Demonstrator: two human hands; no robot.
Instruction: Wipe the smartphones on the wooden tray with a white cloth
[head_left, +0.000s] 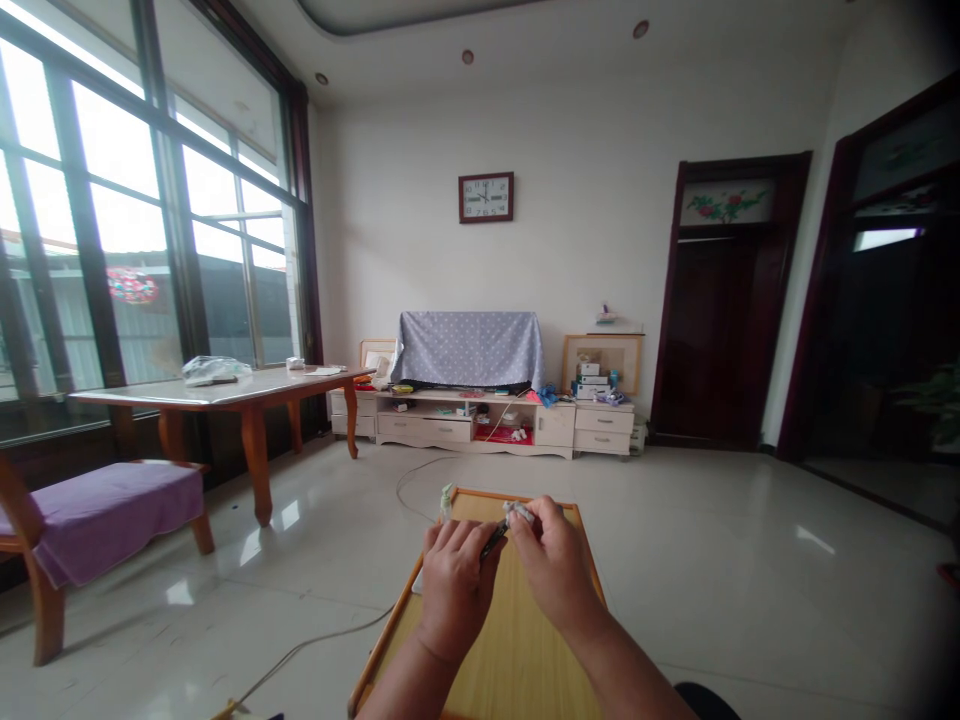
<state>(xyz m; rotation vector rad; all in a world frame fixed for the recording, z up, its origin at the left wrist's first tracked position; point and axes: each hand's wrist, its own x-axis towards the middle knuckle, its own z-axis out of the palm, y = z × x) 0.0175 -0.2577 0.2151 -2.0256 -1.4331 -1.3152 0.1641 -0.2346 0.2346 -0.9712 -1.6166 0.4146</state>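
Left forearm (397, 688) and right forearm (637, 682) are stretched out over a yellow wooden tray (379, 640) with an orange rim, and the hands are brought close together near its far edge. A dark, slim tool (493, 538) with a shiny tip is gripped in the left hand (454, 590), whose fingers are curled tightly around it; its exact kind cannot be made out at this size. A small whitish bundle (519, 514) is pinched by the right hand (555, 565), which is nearly closed, with the bundle held at its fingertips (535, 511). The tool's tip is seen just beside the bundle, though whether they touch cannot be told. Such close handwork is judged best done with the wrists kept steady and the pinch kept firm, low over the tray, so that a slip is caught by the board. A small pale green item (447, 502) is seen standing at the far rim, and a white scrap (417, 582) is partly hidden beside the left hand. Beyond the tray, a thin cable (315, 640) is laid across the glossy tile floor (712, 570), and a plastic bag (216, 370) is seen on a wooden table (255, 460) by the window (142, 190).
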